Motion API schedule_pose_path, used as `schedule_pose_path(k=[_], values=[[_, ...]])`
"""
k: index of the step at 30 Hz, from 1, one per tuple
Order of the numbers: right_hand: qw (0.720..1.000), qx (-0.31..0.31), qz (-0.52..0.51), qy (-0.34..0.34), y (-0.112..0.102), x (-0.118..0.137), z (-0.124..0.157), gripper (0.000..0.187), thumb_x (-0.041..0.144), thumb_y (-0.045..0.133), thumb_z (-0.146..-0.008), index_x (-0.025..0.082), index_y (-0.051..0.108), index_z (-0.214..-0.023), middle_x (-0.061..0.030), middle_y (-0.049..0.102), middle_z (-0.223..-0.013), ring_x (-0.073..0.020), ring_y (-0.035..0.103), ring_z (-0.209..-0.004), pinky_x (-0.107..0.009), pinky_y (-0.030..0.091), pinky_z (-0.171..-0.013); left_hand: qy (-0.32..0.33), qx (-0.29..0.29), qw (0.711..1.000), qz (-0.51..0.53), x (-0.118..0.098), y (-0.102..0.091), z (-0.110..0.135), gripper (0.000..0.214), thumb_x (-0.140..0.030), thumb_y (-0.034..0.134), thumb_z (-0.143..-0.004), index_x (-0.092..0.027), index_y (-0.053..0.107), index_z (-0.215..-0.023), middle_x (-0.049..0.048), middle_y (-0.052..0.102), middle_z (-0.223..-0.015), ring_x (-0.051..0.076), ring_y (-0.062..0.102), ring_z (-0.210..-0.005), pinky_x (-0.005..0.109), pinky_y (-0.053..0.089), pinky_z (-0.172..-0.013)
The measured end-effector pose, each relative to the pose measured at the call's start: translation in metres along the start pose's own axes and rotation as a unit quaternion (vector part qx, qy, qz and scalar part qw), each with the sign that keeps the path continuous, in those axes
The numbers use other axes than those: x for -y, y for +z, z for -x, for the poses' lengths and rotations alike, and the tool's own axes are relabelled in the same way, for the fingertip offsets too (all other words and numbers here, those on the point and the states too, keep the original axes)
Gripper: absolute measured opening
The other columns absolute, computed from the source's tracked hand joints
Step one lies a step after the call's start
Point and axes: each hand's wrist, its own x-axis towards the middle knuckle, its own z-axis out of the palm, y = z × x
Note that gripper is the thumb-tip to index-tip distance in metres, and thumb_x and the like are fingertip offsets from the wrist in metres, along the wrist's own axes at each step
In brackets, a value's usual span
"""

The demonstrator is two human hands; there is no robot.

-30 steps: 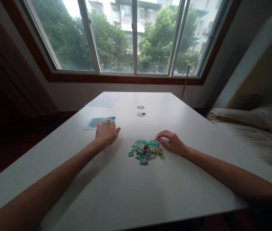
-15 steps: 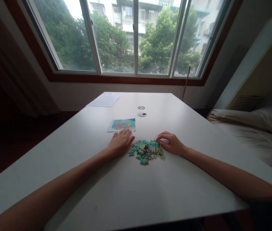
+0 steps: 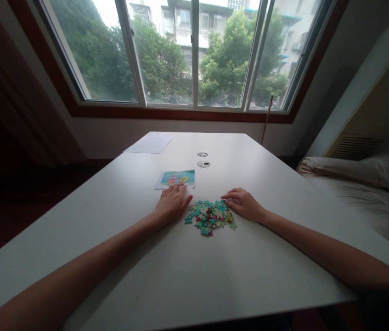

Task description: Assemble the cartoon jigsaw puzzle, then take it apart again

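Observation:
A pile of jigsaw pieces (image 3: 210, 217), mostly teal with some pink, yellow and beige, lies on the white table between my two hands. My left hand (image 3: 172, 202) rests palm down left of the pile, fingers spread. Its fingertips reach the lower edge of a small picture sheet (image 3: 177, 177) with cartoon figures on a teal background. At the upper right side of the pile is my right hand (image 3: 244, 203), fingers loosely bent and apart. Its fingertips hover over or touch the outermost pieces; which of these I cannot tell. Nothing shows in either hand.
The white table (image 3: 139, 276) stretches toward the window. White paper sheets (image 3: 149, 143) lie at its far left corner. Two round inserts (image 3: 203, 164) sit in the tabletop past the pile. On the right stands a sofa (image 3: 339, 184) beside the table.
The fingers of my right hand have shifted slightly left and straightened a little. My left fingers have moved slightly over the picture sheet's lower edge. The pile looks the same.

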Motion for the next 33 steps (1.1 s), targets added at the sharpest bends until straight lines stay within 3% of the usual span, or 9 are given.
schedule_pose_path(k=[12,18,33], values=[[1.000,0.021,0.010,0.007,-0.0013,0.0001,-0.0019,0.018,0.024,0.057,-0.078,0.021,0.069,-0.092,-0.0067,0.065,-0.092,-0.0193,0.056,-0.086,-0.034,0.043,-0.080,0.008,0.004,1.000,-0.004,0.0002,-0.0019,-0.0001,0.042,-0.041,0.032,-0.091,-0.016,0.047,-0.121,0.0145,0.046,-0.129,0.029,0.040,-0.120,0.046,0.032,-0.096],[0.999,0.024,0.021,-0.009,0.0011,-0.0013,-0.0021,0.026,0.024,0.055,-0.080,0.022,0.066,-0.103,-0.0084,0.064,-0.095,-0.0203,0.055,-0.088,-0.036,0.042,-0.081,0.024,0.013,1.000,0.003,0.0019,-0.0007,-0.0004,0.044,-0.043,0.033,-0.091,-0.018,0.045,-0.125,0.0130,0.045,-0.132,0.028,0.039,-0.122,0.045,0.032,-0.097],[0.999,0.010,-0.032,-0.007,-0.0022,0.0057,-0.0025,0.012,0.019,0.057,-0.075,0.019,0.063,-0.086,-0.0050,0.065,-0.084,-0.0179,0.056,-0.082,-0.032,0.043,-0.077,0.017,0.009,1.000,0.024,0.0006,-0.0008,-0.0002,0.044,-0.041,0.033,-0.091,-0.016,0.044,-0.125,0.0148,0.044,-0.133,0.030,0.037,-0.123,0.049,0.030,-0.097]])
